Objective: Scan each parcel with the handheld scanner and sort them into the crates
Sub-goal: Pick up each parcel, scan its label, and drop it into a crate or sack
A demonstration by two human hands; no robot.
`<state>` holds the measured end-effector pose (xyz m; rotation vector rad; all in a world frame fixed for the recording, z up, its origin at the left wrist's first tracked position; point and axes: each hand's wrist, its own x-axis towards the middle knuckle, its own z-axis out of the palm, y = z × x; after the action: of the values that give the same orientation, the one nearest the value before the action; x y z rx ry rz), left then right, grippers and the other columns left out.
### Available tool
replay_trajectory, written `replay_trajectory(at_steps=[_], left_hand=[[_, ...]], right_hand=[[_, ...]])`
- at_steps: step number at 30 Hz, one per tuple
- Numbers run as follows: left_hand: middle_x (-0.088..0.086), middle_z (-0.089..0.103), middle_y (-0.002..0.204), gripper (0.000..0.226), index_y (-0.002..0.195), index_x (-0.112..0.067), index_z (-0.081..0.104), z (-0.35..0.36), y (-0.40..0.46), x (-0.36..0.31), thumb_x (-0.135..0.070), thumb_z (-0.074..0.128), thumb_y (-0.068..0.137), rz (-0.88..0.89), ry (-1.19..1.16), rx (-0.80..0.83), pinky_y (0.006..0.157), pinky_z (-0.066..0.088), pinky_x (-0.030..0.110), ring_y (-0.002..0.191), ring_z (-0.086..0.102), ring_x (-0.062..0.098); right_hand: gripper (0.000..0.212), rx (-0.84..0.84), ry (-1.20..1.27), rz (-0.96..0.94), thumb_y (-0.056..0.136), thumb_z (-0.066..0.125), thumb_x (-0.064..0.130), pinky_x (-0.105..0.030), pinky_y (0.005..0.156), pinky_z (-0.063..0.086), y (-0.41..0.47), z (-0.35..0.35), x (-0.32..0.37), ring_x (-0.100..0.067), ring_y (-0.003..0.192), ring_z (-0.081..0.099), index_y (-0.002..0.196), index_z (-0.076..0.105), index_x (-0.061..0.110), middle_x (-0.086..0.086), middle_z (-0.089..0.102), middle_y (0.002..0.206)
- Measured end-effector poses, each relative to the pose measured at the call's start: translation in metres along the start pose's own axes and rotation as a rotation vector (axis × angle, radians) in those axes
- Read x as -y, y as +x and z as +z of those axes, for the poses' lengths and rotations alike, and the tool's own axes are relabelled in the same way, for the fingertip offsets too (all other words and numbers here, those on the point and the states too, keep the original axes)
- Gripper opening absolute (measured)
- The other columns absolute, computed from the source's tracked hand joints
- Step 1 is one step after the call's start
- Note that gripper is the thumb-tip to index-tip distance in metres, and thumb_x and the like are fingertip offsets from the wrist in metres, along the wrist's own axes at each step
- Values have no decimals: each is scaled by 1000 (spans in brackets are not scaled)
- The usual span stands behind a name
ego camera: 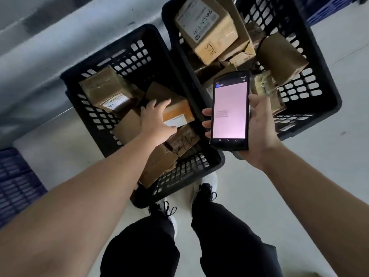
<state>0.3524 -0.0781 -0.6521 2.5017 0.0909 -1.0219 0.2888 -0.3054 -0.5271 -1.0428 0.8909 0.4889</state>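
Two black slotted crates stand on the floor ahead of me: a near left crate (119, 47) and a far right crate (319, 80), both holding several brown cardboard parcels. My left hand (154, 121) reaches into the left crate and grips a taped brown parcel with a white label (179, 112), fingers over its top and thumb at its near edge. My right hand (259, 124) holds the handheld scanner (229, 110), a black phone-like device with a lit pale pink screen, above the gap between the crates.
A blue slotted crate (16, 182) lies at the left edge and another blue crate (329, 9) at the top right. My legs and shoes (205, 188) stand just behind the left crate. Grey floor surrounds the crates; a grey wall runs along the upper left.
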Motion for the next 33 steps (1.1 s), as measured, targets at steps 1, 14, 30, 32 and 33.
replay_trajectory(at_steps=[1, 14, 30, 32, 33], left_hand=[[9, 22, 172, 100, 163, -42, 29, 10, 11, 6, -32, 88, 83, 18, 171, 26, 128, 26, 49, 161, 14, 39], [19, 27, 155, 94, 162, -59, 3, -20, -12, 20, -37, 68, 99, 174, 269, -54, 101, 49, 53, 130, 46, 45], [-7, 61, 135, 35, 143, -42, 51, -233, -213, -25, -37, 55, 109, 86, -952, 42, 99, 57, 61, 124, 62, 20], [-3, 63, 139, 28, 137, -44, 58, -260, -240, -33, -37, 55, 109, 103, -1001, 17, 96, 57, 65, 127, 63, 27], [-1, 63, 141, 27, 135, -44, 61, -273, -254, -37, -36, 55, 110, 110, -1029, 6, 95, 57, 67, 128, 63, 31]], right_hand=[[66, -2, 8, 6, 108, 19, 52, -49, 96, 57, 9, -4, -5, -38, 105, 69, 140, 62, 15, -26, 70, 131], [64, -21, 102, 97, 108, 21, 46, -47, 88, 58, -13, 15, -24, -41, 101, 66, 137, 63, 7, -33, 68, 130], [67, 113, 159, -41, 106, 22, 46, -54, 98, 52, -238, 142, 59, -44, 103, 66, 135, 63, 2, -34, 68, 129], [68, 144, 172, -90, 106, 22, 46, -54, 96, 52, -271, 157, 73, -43, 103, 65, 137, 61, -1, -36, 65, 131], [69, 164, 176, -111, 106, 22, 46, -52, 95, 53, -287, 163, 79, -42, 103, 65, 138, 60, -1, -36, 64, 132]])
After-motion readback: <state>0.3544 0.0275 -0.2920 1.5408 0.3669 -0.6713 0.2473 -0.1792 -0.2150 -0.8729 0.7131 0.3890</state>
